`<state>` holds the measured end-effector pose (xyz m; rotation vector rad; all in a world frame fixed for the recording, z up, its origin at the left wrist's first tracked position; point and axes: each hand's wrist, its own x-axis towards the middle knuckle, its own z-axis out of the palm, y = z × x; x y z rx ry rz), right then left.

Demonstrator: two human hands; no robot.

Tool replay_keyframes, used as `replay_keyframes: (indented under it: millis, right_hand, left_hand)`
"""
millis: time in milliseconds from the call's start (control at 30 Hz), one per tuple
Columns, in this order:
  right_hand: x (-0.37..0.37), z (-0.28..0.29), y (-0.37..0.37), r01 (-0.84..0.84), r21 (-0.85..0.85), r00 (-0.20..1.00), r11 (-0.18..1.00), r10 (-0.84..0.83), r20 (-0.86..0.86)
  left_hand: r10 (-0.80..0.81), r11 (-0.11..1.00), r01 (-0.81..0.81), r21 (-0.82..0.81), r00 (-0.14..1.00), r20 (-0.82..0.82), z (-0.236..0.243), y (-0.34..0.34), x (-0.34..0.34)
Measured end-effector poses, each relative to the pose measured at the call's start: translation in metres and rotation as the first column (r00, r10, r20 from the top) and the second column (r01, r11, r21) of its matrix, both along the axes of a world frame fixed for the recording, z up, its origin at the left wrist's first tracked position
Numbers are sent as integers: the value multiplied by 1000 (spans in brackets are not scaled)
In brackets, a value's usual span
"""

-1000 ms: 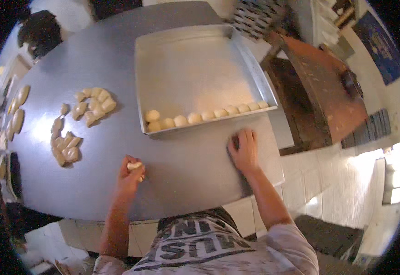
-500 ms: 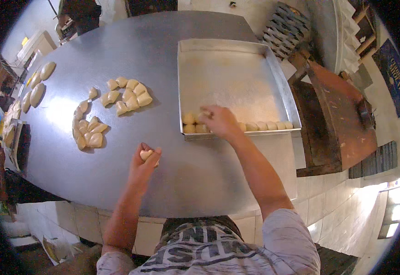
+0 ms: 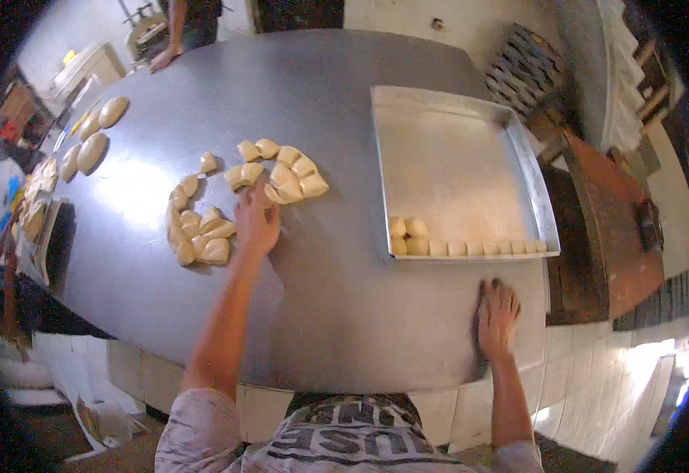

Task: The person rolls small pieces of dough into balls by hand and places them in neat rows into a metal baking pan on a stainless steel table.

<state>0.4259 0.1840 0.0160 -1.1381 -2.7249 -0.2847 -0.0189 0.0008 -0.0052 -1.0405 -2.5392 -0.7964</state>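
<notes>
My left hand (image 3: 256,225) reaches to the near edge of a cluster of cut dough pieces (image 3: 287,173), its fingers apart and touching one piece. To its left lies a second, curved cluster of dough pieces (image 3: 190,225). My right hand (image 3: 499,315) is cupped low over the tabletop in front of the tray, fingers bent and a little blurred; whatever is beneath the palm is hidden. The metal baking tray (image 3: 455,98) holds a row of dough balls (image 3: 474,248) along its near wall, with two more balls (image 3: 407,227) behind the row's left end.
Larger dough lumps (image 3: 92,138) lie at the far left of the metal table (image 3: 321,87). Another person's hand (image 3: 165,57) rests on the far left edge. Beyond the table's right side stands a brown wooden piece of furniture (image 3: 612,221).
My right hand has left the tray and come down onto the tabletop. My left hand has moved forward to the dough pieces. Another person's hand has appeared at the far edge.
</notes>
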Motion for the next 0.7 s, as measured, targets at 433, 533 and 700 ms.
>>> replay_keyframes:
  millis: [433,533,700]
  right_hand:
    - [-10,-11,75,245,-254,820,936,-340,-460]
    - [0,-21,39,-139,-216,860,966,10,-510]
    - [39,-18,110,76,-118,866,990,-124,-484]
  left_hand:
    - [-181,960,-67,272,594,784,19,-19,94]
    - [-354,883,-173,436,366,861,30,-28,136]
    - [-314,947,89,308,444,839,38,-1,187]
